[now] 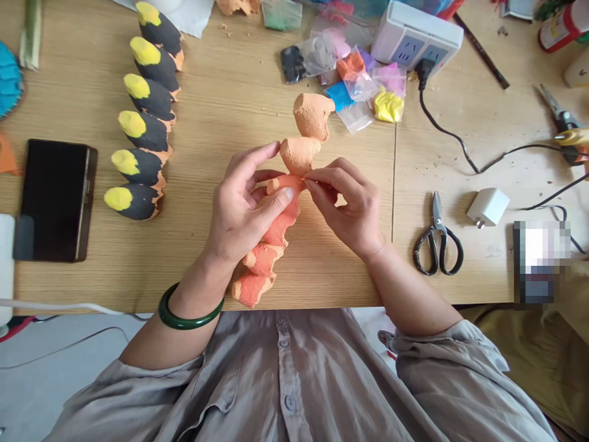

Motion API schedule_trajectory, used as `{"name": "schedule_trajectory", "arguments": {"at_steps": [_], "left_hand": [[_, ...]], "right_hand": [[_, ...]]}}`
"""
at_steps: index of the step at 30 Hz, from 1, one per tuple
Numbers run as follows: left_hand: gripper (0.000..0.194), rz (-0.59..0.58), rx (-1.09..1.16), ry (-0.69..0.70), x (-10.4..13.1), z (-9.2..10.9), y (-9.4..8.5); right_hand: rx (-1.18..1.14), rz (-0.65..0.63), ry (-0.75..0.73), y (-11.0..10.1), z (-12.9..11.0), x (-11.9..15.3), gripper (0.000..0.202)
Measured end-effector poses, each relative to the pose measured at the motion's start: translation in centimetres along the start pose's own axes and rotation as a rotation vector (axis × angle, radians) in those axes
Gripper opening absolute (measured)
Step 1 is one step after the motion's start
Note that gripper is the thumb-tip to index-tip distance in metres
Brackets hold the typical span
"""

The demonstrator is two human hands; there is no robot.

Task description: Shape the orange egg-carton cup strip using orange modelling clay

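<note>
A strip of orange egg-carton cups (301,153) runs from mid-table down to the front edge. Its nearer cups wear a red-orange clay layer (262,261), while the two far cups are bare and rough. My left hand (246,202) is closed around a clay-covered cup in the middle, thumb on top. From the other side, my right hand (350,205) pinches the same cup's edge; its fingertips meet there, and any small piece of clay between them is hidden. A second strip (150,123), with black sides and yellow tips, lies at the left.
Small bags of coloured clay (354,80) lie near a white power strip (416,40) at the back. Black-handled scissors (438,239) and a white charger (488,207) rest at the right, beside a cable (442,129). A dark phone (57,199) lies left.
</note>
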State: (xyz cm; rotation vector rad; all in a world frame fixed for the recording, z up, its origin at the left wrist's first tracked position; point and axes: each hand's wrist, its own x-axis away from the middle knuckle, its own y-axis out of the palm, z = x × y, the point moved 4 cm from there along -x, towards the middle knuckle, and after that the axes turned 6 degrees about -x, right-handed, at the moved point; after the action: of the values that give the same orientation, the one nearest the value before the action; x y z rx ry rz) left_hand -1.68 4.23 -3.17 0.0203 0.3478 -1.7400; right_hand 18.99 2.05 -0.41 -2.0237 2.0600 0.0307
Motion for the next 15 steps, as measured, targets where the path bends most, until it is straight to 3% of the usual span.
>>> {"name": "schedule_trajectory", "arguments": {"at_steps": [4, 8, 15], "left_hand": [[0.061, -0.019, -0.058, 0.004, -0.1, 0.2, -0.3], [0.059, -0.071, -0.08, -0.006, -0.2, 0.3, -0.6], [0.057, -0.153, 0.184, 0.045, -0.4, -0.9, -0.2]], "right_hand": [[0.09, -0.044, -0.122, -0.5, 0.7, -0.1, 0.016], [0.222, -0.109, -0.231, -0.7, 1.3, -0.1, 0.017], [0.413, -0.091, -0.495, -0.4, 1.3, 0.3, 0.028]]}}
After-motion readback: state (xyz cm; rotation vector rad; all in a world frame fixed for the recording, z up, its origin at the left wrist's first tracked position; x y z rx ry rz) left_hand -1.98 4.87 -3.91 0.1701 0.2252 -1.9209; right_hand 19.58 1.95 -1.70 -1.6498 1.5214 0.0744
